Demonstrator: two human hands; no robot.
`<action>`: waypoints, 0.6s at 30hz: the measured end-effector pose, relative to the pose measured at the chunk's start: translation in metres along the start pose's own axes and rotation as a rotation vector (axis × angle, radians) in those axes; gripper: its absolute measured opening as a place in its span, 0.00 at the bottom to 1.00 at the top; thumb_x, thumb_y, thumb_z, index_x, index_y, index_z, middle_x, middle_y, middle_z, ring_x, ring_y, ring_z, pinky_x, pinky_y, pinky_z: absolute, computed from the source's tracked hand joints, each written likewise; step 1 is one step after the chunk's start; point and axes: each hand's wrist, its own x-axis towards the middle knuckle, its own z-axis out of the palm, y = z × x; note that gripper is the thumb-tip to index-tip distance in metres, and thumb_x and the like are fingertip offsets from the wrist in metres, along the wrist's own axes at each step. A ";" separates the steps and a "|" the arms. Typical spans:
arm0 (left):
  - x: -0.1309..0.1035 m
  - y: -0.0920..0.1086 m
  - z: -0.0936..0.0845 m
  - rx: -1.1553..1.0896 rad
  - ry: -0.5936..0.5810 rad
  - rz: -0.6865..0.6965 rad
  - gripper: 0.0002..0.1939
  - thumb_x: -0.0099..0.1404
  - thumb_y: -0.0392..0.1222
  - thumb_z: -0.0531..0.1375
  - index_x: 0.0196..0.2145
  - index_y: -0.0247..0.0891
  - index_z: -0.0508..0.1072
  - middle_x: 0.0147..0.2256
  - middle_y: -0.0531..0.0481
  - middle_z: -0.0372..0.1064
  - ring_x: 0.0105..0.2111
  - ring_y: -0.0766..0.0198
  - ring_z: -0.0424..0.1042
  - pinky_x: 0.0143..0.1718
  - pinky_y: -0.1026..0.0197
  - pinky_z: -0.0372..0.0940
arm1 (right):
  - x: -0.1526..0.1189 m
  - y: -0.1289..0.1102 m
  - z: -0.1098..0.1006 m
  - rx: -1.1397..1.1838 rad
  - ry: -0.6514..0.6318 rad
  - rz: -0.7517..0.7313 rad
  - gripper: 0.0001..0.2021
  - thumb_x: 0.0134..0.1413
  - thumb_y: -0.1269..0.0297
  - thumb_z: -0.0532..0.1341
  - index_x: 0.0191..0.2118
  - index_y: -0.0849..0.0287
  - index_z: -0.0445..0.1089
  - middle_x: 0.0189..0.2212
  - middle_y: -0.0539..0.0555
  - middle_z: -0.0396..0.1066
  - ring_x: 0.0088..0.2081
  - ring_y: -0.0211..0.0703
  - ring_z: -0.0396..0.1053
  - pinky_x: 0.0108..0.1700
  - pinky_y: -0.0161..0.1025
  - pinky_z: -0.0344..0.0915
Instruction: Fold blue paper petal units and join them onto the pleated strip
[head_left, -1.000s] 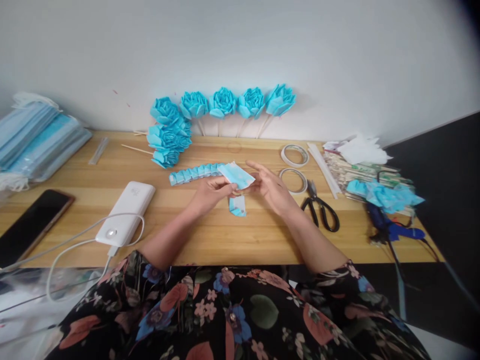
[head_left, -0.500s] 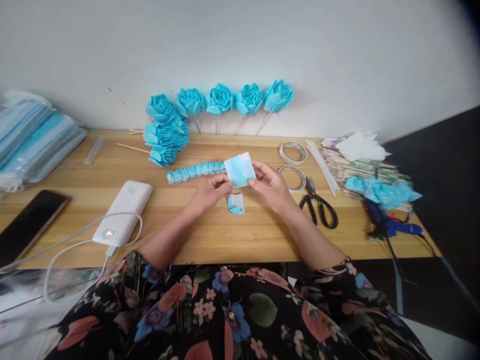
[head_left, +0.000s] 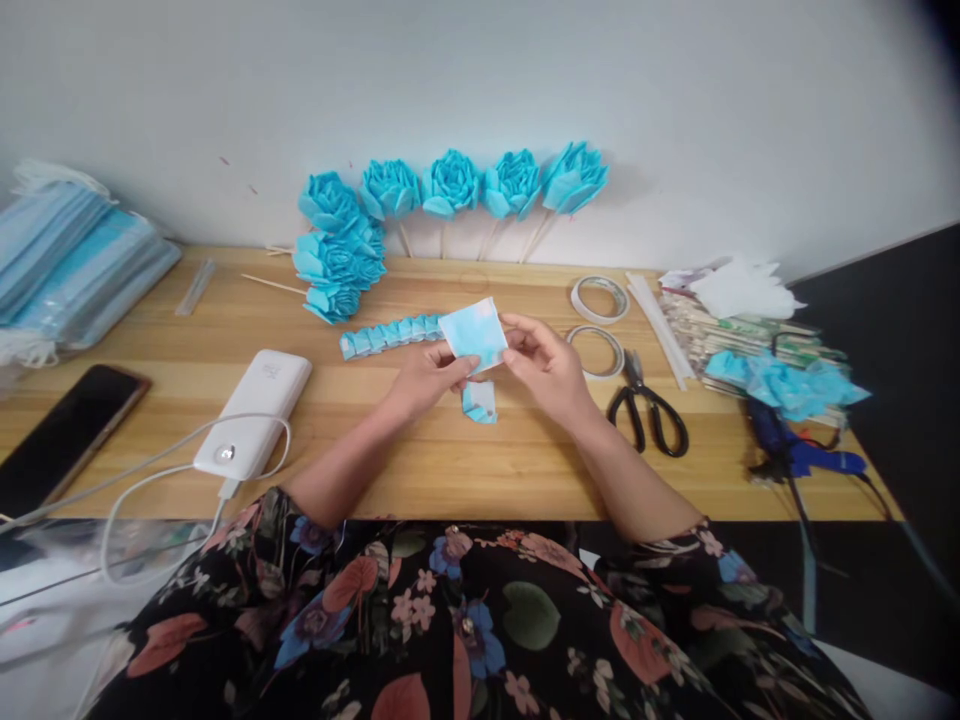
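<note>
While you hold it up over the middle of the bench, the pale blue fabric square faces you nearly flat, its white border showing along the rim. Your left hand pinches its lower edge, thumb in front and fingers tucked behind; your right hand grips the lower right side between thumb and curled fingers. Just below the square, a small folded blue-and-white piece lies on the wood. From behind the square's left side, a row of folded blue petals runs toward the bench's left end.

Near the far edge, left of centre, you have a heap of blue fabric roses, and along that edge more stemmed roses lean against the wall. To the right of your right hand sit two tape rolls, a pair of black-handled shears and some white glue sticks. By the right end are a pile of thin sticks, crumpled blue fabric and a blue glue gun. Toward the near left corner lie a white power bank, cable attached, and a dark phone; bagged face masks fill the far left corner.
</note>
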 end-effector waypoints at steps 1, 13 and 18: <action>0.000 0.000 0.000 0.003 0.022 0.003 0.13 0.54 0.47 0.68 0.24 0.35 0.73 0.21 0.53 0.69 0.20 0.70 0.64 0.25 0.64 0.62 | 0.000 -0.001 -0.001 -0.073 0.052 -0.050 0.17 0.60 0.60 0.62 0.55 0.51 0.68 0.41 0.53 0.76 0.42 0.44 0.74 0.47 0.46 0.73; 0.002 -0.002 0.001 0.006 0.085 0.017 0.11 0.55 0.44 0.68 0.24 0.35 0.73 0.20 0.54 0.68 0.20 0.71 0.63 0.24 0.65 0.60 | 0.005 -0.005 -0.005 -0.737 0.065 -0.597 0.10 0.57 0.70 0.64 0.42 0.47 0.74 0.48 0.52 0.75 0.50 0.53 0.69 0.53 0.56 0.67; 0.002 -0.004 0.001 0.004 0.061 0.023 0.11 0.55 0.45 0.68 0.25 0.35 0.73 0.19 0.55 0.67 0.19 0.71 0.62 0.24 0.65 0.60 | 0.004 -0.005 -0.006 -0.756 0.013 -0.568 0.08 0.58 0.69 0.63 0.40 0.47 0.75 0.49 0.51 0.75 0.52 0.53 0.68 0.53 0.56 0.67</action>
